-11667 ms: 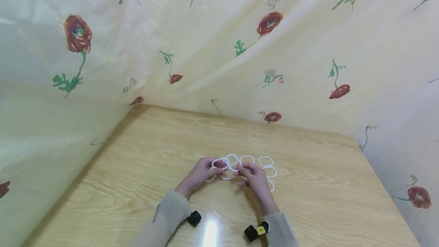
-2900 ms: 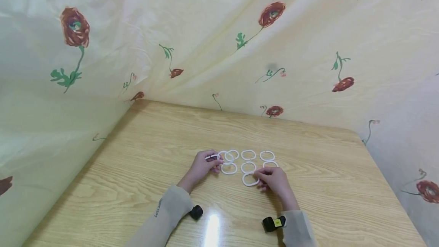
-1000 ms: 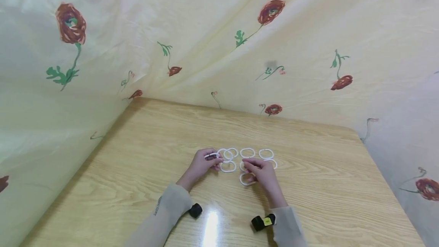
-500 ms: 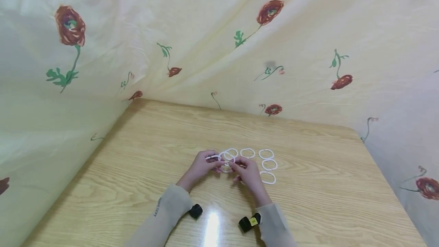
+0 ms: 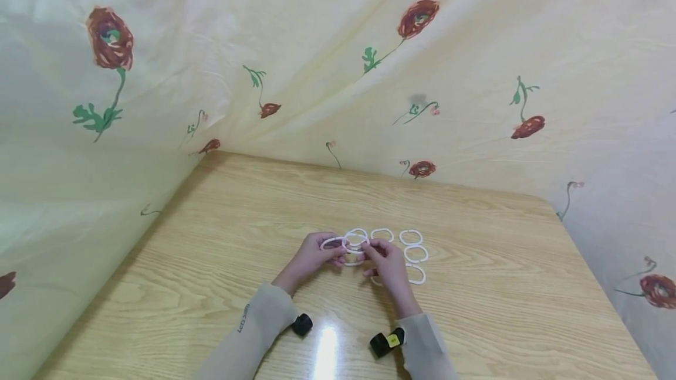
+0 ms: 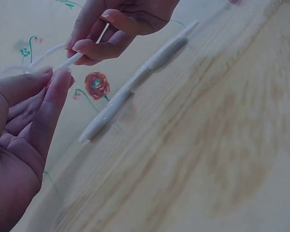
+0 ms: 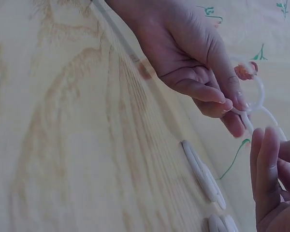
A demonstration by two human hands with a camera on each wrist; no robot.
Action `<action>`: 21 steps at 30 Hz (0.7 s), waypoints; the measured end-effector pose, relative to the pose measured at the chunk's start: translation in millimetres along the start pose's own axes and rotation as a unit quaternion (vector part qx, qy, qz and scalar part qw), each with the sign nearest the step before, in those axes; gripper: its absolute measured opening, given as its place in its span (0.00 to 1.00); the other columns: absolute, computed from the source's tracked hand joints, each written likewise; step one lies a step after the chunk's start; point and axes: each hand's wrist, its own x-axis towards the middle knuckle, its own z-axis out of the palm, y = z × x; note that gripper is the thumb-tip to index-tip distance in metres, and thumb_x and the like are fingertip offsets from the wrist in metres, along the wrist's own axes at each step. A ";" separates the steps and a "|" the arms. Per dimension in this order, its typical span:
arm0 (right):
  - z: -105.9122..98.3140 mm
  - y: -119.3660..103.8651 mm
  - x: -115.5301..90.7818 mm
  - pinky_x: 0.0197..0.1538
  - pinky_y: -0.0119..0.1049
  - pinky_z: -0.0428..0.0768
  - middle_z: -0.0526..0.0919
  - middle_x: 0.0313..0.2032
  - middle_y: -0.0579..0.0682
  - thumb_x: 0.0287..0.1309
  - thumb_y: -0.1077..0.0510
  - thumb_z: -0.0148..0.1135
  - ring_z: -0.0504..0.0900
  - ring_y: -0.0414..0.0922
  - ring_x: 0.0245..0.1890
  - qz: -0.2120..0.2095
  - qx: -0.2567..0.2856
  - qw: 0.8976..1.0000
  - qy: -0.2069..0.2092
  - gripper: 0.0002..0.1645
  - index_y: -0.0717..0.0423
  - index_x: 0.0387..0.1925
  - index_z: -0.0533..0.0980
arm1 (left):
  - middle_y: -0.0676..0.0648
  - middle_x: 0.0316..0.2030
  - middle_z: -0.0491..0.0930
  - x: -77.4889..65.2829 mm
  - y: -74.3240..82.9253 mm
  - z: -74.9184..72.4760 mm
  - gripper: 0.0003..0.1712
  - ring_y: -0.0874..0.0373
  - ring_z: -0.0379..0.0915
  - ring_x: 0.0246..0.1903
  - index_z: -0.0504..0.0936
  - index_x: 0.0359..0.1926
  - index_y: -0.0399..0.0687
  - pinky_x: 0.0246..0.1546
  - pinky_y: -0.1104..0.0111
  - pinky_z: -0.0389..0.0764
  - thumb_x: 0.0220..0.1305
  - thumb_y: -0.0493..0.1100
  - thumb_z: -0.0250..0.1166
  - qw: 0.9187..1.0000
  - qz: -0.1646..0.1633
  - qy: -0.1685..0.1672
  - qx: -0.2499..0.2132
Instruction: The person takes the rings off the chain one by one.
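Note:
In the head view my left hand [image 5: 317, 255] pinches a white oval plastic link [image 5: 330, 240] with a split in its rim. A second white link [image 5: 345, 246] loops through or overlaps it, and my right hand [image 5: 385, 263] pinches its right end between thumb and forefinger. Both hands are raised close together over the table. The left wrist view has the left hand [image 6: 24, 125] near, with thin white link [image 6: 72, 60] between both hands' fingertips. From the right wrist, the left hand [image 7: 188, 58] holds joined links [image 7: 261, 92] facing the right hand [image 7: 275, 183].
Several white links lie on the wooden table [image 5: 237, 286]: one behind the hands [image 5: 357, 229], one at the back middle [image 5: 382, 230] and a right column with a middle link [image 5: 416, 246]. A floral cloth [image 5: 296, 63] hangs behind and at the sides.
Since a second ago my right hand has moved left from the middle links to the left hand, bringing a link. Over the last half second, the two held links have spread slightly rightward.

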 end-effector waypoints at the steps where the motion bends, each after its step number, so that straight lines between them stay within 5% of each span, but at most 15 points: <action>1: -0.7 0.3 0.3 0.21 0.27 0.80 0.84 0.26 0.45 0.65 0.63 0.58 0.83 0.37 0.27 0.001 0.005 1.000 0.002 0.14 0.72 0.46 0.75 | 0.47 0.28 0.83 0.0 0.1 0.1 0.16 0.64 0.81 0.26 0.73 0.47 0.19 0.32 0.71 0.86 0.63 0.30 0.62 1.000 0.001 0.001 -0.001; 8: -4.9 1.9 2.6 0.20 0.26 0.80 0.85 0.26 0.41 0.66 0.62 0.58 0.83 0.34 0.26 0.004 0.039 0.999 0.011 0.17 0.74 0.48 0.73 | 0.29 0.37 0.83 -2.0 0.7 -1.2 0.14 0.65 0.81 0.26 0.74 0.48 0.19 0.31 0.72 0.86 0.65 0.29 0.59 1.000 0.015 0.000 0.005; 21: -7.7 -0.1 4.1 0.19 0.26 0.79 0.84 0.26 0.42 0.65 0.62 0.58 0.80 0.35 0.25 0.013 0.066 0.997 0.041 0.17 0.73 0.50 0.73 | 0.25 0.38 0.81 -1.3 3.1 0.5 0.14 0.64 0.80 0.26 0.74 0.43 0.19 0.30 0.70 0.86 0.70 0.34 0.56 1.000 0.016 0.011 0.013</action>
